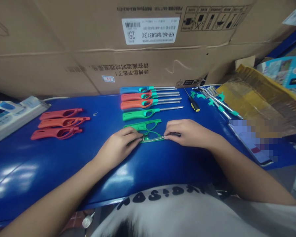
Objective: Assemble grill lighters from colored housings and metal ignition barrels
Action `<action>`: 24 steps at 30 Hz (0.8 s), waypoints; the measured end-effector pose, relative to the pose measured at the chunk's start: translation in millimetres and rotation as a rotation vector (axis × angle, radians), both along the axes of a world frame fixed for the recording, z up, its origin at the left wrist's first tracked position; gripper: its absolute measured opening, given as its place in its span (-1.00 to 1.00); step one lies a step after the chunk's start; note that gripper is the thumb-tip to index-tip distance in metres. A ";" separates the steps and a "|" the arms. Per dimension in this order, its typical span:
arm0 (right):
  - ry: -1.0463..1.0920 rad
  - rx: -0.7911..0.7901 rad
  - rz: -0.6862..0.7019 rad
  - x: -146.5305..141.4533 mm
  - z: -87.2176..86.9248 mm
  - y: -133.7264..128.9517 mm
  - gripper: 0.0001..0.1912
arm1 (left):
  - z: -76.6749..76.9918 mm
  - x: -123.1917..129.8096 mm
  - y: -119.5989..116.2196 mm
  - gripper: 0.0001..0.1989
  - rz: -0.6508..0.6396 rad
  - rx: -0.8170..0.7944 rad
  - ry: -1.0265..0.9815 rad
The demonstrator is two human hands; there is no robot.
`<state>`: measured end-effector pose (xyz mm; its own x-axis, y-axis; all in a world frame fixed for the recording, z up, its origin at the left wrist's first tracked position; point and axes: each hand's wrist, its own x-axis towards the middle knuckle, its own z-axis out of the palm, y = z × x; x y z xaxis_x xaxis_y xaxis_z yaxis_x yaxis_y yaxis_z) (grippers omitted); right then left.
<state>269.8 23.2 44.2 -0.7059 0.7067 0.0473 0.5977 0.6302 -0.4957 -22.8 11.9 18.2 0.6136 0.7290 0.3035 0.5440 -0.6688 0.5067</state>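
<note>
An opened green lighter shell point(153, 139) lies on the blue table between my hands, with a thin wire or rod along it. My left hand point(122, 143) pinches at the left end of this shell. At its right end, my right hand point(184, 132) holds a small dark part between thumb and fingers; its exact shape is partly hidden. Just beyond lies another green shell half point(144, 125). Farther back, a green lighter point(138, 114), an orange lighter point(136, 104), a red lighter point(133, 96) and a blue lighter point(130, 90) lie in a stack of rows, metal tubes pointing right.
Red and orange lighter bodies point(56, 132) lie at the left near a white power strip point(17, 115). A screwdriver point(194, 104), metal tubes with teal parts point(220, 108), a phone point(249, 141) and a taped carton point(261, 98) are at the right. Cardboard point(84, 36) stands behind.
</note>
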 end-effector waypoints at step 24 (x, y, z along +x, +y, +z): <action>-0.542 0.112 -0.011 -30.7 15.3 -21.8 -0.75 | -7.6 1.1 2.5 -0.81 -0.014 0.083 -0.033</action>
